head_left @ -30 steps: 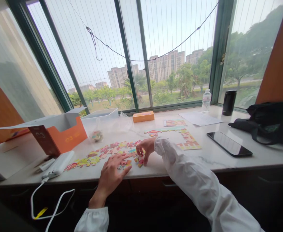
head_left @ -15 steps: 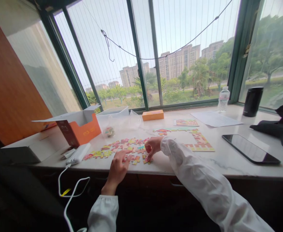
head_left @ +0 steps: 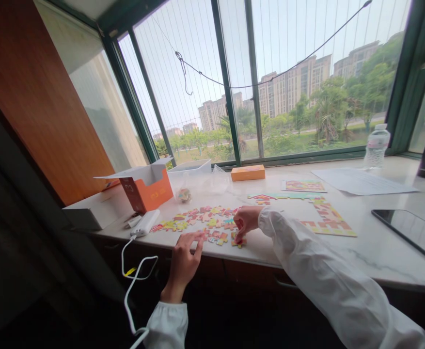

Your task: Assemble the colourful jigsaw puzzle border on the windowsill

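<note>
Head view shows the sorting stage of a jigsaw: the loose colourful cardboard puzzle pieces [head_left: 201, 218] are spread along the front of the pale marble bench [head_left: 343, 252], left of the partly assembled puzzle frame [head_left: 321, 218]. A piece seems to be pinched in the curled grip of the right hand [head_left: 246, 222], though it can't be told for sure, while the left hand [head_left: 185, 259] is kept spread flat, fingertips just at the pieces near the edge. Next up, probably, a match has to be found and lined up carefully.

Marble sill [head_left: 343, 252], loose puzzle pieces [head_left: 201, 218], phone [head_left: 410, 232], orange box [head_left: 147, 186]
</note>
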The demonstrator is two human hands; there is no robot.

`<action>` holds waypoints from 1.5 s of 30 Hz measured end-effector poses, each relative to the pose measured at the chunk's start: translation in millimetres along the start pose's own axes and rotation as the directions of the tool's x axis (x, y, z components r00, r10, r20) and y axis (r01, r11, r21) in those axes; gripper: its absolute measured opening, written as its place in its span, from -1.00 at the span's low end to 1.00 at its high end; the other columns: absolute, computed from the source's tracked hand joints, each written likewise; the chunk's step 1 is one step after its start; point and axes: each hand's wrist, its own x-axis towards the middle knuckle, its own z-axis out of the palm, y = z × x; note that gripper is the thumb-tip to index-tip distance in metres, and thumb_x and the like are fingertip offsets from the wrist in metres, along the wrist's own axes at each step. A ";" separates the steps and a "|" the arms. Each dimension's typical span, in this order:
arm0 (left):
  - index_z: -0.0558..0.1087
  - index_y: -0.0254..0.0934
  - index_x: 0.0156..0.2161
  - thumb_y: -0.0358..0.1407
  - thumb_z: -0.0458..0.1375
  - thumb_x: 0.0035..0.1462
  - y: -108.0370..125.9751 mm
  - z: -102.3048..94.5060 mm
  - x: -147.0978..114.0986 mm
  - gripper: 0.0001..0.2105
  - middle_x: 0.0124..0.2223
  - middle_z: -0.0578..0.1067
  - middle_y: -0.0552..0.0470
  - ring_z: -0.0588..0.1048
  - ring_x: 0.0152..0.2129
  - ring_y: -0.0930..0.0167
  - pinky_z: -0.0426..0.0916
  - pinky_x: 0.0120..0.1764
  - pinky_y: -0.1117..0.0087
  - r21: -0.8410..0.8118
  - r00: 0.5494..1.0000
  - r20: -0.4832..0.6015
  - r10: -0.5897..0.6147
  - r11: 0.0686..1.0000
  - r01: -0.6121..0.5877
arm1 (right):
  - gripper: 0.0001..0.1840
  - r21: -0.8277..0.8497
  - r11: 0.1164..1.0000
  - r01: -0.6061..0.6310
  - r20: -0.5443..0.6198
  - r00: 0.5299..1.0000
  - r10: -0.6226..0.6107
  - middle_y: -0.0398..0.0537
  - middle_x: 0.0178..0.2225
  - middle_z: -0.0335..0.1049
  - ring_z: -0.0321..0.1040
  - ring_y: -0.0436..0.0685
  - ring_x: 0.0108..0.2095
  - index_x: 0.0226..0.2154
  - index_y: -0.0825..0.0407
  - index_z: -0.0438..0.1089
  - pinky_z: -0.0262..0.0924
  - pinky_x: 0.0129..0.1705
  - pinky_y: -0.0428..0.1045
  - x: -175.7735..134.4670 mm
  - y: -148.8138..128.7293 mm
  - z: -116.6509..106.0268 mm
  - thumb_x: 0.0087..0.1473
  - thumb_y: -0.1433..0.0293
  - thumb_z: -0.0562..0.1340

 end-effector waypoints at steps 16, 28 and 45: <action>0.44 -0.13 0.09 -0.25 0.04 0.29 42.3 24.3 -31.3 -0.69 0.05 0.50 -0.02 0.40 0.02 0.25 0.32 0.06 0.10 0.166 0.989 0.068 0.133 0.976 -0.143 | -0.52 -0.180 0.981 0.067 -0.088 0.993 -0.084 -0.10 -0.39 0.52 0.37 0.03 -0.40 -0.31 -0.06 0.55 0.01 -0.42 -0.11 3.5 -3.9 -4.2 0.09 -0.09 0.20; 0.45 -0.24 0.00 -0.17 0.06 0.27 -27.2 6.1 -16.3 -0.71 -0.01 0.52 -0.08 0.44 -0.04 0.22 0.32 0.04 0.14 0.160 0.987 -0.161 -0.018 0.986 0.044 | -0.58 -0.176 0.977 0.123 -0.273 0.947 -0.168 -0.09 -0.35 0.52 0.39 0.03 -0.37 -0.28 -0.03 0.51 0.04 -0.36 -0.09 15.1 -31.2 21.0 0.21 0.01 0.13; 0.43 -0.29 -0.17 -0.33 -0.04 0.26 -52.6 40.3 -31.3 -0.80 -0.17 0.49 -0.15 0.44 -0.14 0.22 0.29 -0.01 0.12 0.197 0.889 -0.435 0.142 0.979 -0.060 | -0.66 -0.146 0.832 0.536 -0.362 0.753 -0.549 -0.22 -0.34 0.47 0.37 -0.03 -0.31 -0.32 -0.04 0.42 0.01 -0.27 -0.07 24.8 -72.9 52.7 0.22 0.06 0.16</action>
